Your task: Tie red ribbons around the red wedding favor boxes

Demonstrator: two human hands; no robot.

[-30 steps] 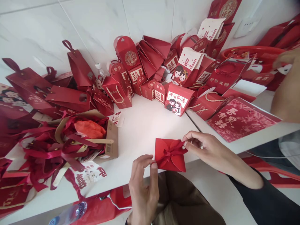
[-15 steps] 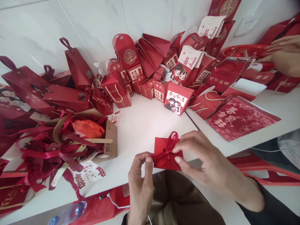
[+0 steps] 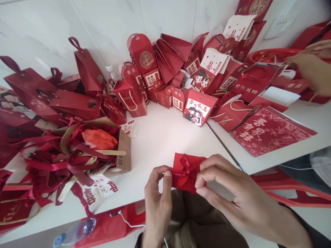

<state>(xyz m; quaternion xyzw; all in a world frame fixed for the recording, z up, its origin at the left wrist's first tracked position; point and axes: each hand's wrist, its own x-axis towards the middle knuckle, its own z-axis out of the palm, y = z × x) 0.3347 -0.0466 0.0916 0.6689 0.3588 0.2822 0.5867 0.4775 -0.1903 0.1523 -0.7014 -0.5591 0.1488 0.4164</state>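
A small red gift box (image 3: 198, 160) is at the table's front edge, above my lap. Across its top runs a dark red ribbon (image 3: 185, 166), gathered at a knot with a small loop standing above it. Between thumb and forefinger, my left hand (image 3: 158, 198) pinches the ribbon's left part beside the box. My right hand (image 3: 230, 189) is at the box's right side, thumb and fingers closed on the ribbon's other part; its fingers hide that end and the box's right edge.
On the left, a cardboard box (image 3: 125, 151) overflows with ribbons. Several red gift boxes (image 3: 131, 96) line the wall. A flat printed red bag (image 3: 271, 132) lies at right. A co-worker's hand (image 3: 314, 69) is near a red basin (image 3: 274, 52). Below the table are a bottle (image 3: 74, 232) and a red stool (image 3: 292, 189).
My right hand has moved right and slightly down from the knot. The upright ribbon loop has become smaller. My left hand keeps its pinch, and the view has shifted slightly.
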